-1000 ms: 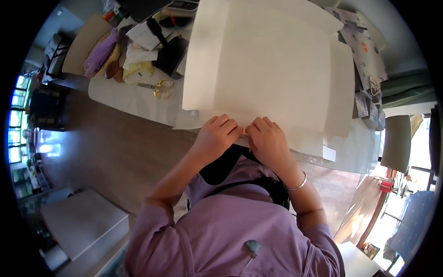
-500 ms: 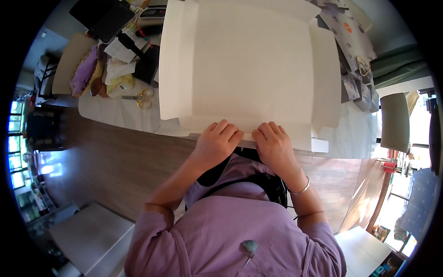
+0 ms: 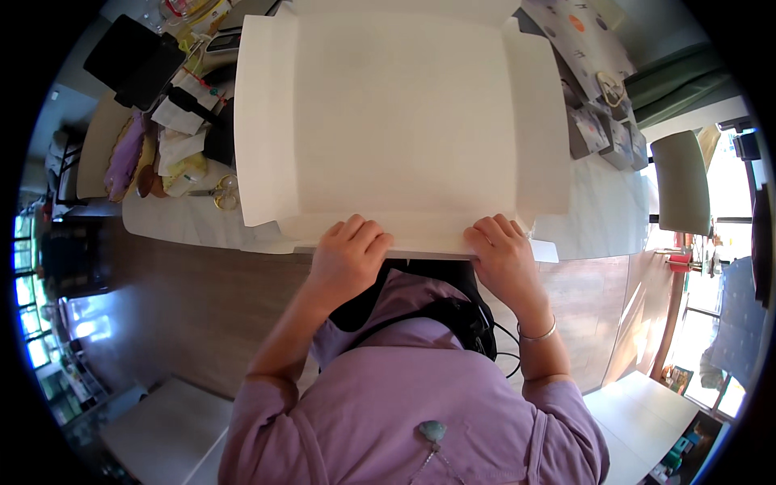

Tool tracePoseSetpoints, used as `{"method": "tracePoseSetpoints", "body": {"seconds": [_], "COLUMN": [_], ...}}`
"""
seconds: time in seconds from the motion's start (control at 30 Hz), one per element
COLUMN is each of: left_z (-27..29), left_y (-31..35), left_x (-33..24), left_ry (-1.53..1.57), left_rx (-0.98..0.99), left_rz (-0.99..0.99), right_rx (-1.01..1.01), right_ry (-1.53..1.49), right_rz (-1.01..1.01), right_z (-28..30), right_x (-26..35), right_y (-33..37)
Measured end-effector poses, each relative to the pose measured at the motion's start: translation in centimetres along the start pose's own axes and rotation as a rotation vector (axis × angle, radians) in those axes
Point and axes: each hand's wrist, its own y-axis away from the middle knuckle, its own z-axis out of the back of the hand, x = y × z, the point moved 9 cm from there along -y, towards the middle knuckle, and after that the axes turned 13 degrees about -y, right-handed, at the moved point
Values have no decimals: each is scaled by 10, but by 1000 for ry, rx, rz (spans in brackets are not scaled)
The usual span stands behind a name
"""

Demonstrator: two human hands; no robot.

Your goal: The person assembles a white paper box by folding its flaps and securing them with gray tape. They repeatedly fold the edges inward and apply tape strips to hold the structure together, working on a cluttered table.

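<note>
A large white cardboard box blank (image 3: pixel 404 113) lies on the marble-look table, its side flaps partly raised along the creases. At its near edge, my left hand (image 3: pixel 349 252) has its fingers curled over the front flap, left of the middle. My right hand (image 3: pixel 503 252) grips the same flap farther right, close to the corner. Both thumbs are mostly hidden. A narrow tab sticks out beyond my right hand at the table's front edge.
Yellow-handled scissors (image 3: pixel 225 192) lie left of the cardboard. Behind them are a black stand (image 3: pixel 212 129), papers and a purple cloth in a basket (image 3: pixel 127 158). Small grey boxes (image 3: pixel 618 144) and a patterned bag (image 3: pixel 578 36) stand at the right. The table's front edge (image 3: pixel 194 238) is curved.
My hands have moved apart along the front flap, the left one leftward and the right one rightward. The whole scene has shifted somewhat left in view.
</note>
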Motion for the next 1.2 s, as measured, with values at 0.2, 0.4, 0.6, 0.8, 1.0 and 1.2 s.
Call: {"method": "tracePoseSetpoints", "body": {"seconds": [0.2,0.4,0.6,0.8,1.0,1.2], "left_z": [-20,-27,-26,-19,-28,-14], "left_y": [-23,-31,-34,-34,-40,-56], "left_x": [-42,-44,-26,28,48,44], "left_ry": [-36,16,217,398,292,418], "left_rx": [-9,24,165,455,642,322], "left_rz": [-74,-62,-5,301,387,279], "right_rx": [10,49,48,114,151,75], "right_ry": [-18,-135,-278,-419,-542,-455], "right_rz": [19,-16,-177,-282,-431,-281], "right_z": [-6,0,23,19,18,27], "right_x": [2,-14,-52,-74,-84,-77], "right_y": [-1,3,21,18,6,-6]}}
